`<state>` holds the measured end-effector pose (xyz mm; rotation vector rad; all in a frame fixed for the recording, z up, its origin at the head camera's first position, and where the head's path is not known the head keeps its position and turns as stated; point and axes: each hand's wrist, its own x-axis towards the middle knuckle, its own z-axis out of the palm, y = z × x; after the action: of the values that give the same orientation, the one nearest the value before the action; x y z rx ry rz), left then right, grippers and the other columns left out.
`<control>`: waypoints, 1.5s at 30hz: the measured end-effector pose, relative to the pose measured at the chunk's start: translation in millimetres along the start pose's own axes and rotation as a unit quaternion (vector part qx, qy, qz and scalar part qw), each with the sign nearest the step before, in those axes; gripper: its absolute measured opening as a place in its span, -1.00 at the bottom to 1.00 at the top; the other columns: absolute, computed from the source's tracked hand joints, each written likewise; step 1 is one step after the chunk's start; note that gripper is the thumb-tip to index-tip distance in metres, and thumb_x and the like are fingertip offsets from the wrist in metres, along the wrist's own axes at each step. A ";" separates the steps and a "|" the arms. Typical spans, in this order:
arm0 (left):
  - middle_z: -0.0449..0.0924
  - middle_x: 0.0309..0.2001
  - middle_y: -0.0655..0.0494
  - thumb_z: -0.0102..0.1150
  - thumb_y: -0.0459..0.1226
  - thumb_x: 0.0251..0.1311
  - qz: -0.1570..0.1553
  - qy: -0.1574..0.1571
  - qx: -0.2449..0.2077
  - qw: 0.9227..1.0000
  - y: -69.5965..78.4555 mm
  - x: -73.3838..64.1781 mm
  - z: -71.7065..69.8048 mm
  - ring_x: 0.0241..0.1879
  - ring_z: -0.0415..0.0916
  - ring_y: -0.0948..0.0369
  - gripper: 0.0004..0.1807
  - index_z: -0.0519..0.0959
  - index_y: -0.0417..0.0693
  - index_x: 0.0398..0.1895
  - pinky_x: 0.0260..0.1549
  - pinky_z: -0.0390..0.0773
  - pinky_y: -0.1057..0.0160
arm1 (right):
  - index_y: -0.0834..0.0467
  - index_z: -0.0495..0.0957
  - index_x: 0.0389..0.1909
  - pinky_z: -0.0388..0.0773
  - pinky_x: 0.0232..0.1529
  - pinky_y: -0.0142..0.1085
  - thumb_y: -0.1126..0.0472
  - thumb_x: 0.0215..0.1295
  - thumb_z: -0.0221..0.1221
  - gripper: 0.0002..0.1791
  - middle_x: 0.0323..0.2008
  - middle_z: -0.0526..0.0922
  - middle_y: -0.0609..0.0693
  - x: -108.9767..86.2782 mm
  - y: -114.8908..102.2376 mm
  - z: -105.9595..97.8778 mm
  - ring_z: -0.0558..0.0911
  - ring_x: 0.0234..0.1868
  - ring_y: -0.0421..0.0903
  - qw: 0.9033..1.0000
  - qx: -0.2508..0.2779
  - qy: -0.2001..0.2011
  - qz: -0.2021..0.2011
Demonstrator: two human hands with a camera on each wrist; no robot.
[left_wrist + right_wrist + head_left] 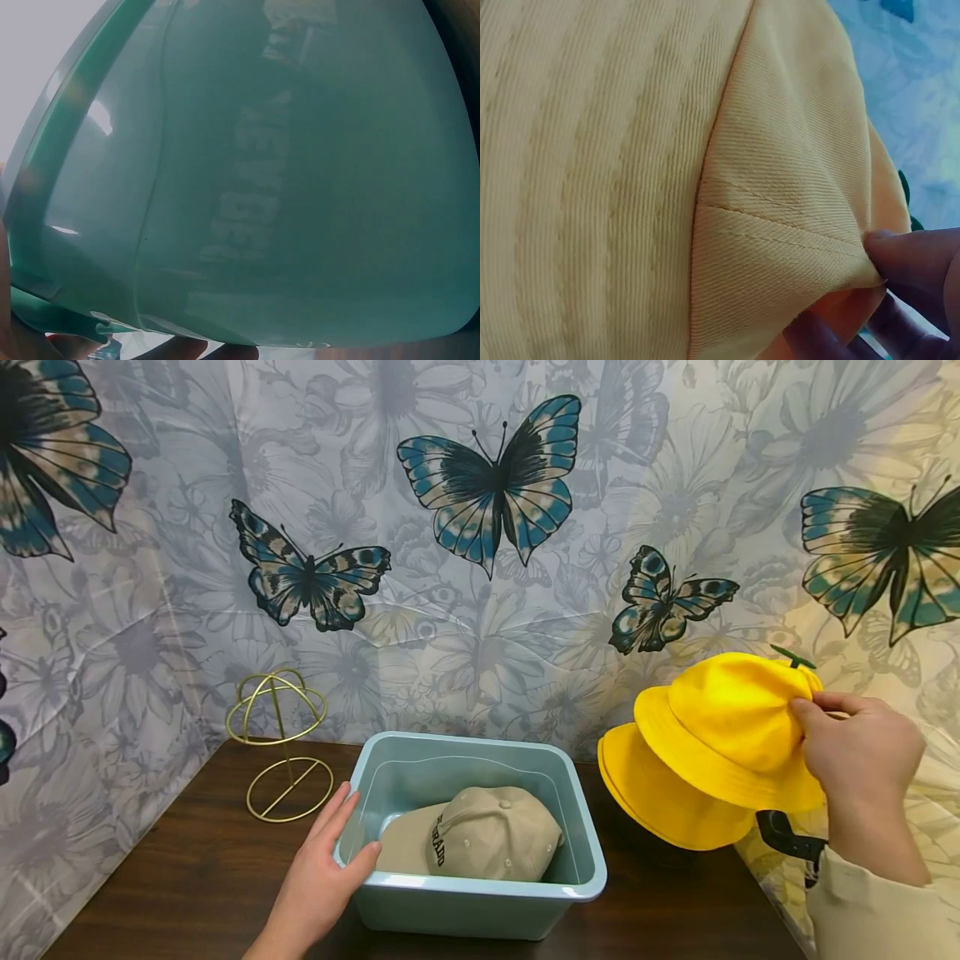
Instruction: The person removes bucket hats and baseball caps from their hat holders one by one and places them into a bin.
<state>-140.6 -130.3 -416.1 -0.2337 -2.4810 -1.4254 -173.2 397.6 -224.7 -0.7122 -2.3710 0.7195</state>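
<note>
My right hand [862, 752] pinches the crown of a yellow bucket hat [720, 727] between thumb and fingers, and a small green propeller-like piece [795, 657] sticks up from its top. In the right wrist view, the thumb [915, 255] presses a fold of the ribbed fabric. Just below this hat shows the brim of another yellow hat [660, 793], its upper part hidden. My left hand [318, 868] rests with extended fingers at the left rim of a light blue plastic bin [465, 906]. Inside the bin lies a beige baseball cap [498, 835] with dark lettering, brim towards the left.
On the left of the dark wooden table [172, 852] stands a gold wire hat stand [281, 743] with a domed top and round base. Behind it hangs a butterfly-printed cloth [480, 635]. Something dark sits under the lower yellow hat, mostly hidden.
</note>
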 end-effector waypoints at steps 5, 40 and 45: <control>0.07 0.54 0.05 0.32 -0.07 0.24 0.002 0.002 0.001 1.000 0.1 -0.6 -0.2 0.46 0.04 -0.09 -0.22 0.31 -0.19 0.46 0.22 0.20 -0.33 | 0.34 0.48 0.27 0.23 -0.65 -0.59 -0.12 0.49 0.01 -0.36 0.15 0.49 0.33 -13.6 -22.0 -7.7 0.48 0.05 0.23 0.999 0.010 0.035 -0.027; 0.02 0.55 0.05 0.30 -0.06 0.27 -0.007 -0.014 -0.003 1.000 2.1 0.1 -1.7 0.46 0.03 -0.12 -0.21 0.27 -0.19 0.48 0.19 0.23 -0.36 | 0.18 0.75 -0.05 0.41 -0.41 -0.68 -0.01 0.29 0.33 -0.62 -0.19 0.68 0.03 -107.7 -133.2 44.1 0.64 -0.28 -0.05 0.963 0.131 0.003 -0.236; 0.01 0.55 0.05 0.29 -0.05 0.27 -0.007 -0.016 0.000 1.000 1.6 0.8 -2.6 0.45 0.04 -0.14 -0.20 0.27 -0.18 0.49 0.18 0.24 -0.36 | 0.17 0.76 -0.08 0.43 -0.42 -0.67 -0.02 0.28 0.35 -0.63 -0.23 0.66 0.02 -118.1 -148.6 41.0 0.61 -0.33 -0.10 0.958 0.162 0.003 -0.238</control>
<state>-140.5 -131.7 -413.2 -0.2405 -2.5132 -1.4393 -163.4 204.9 -202.4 0.0001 -2.2124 0.8521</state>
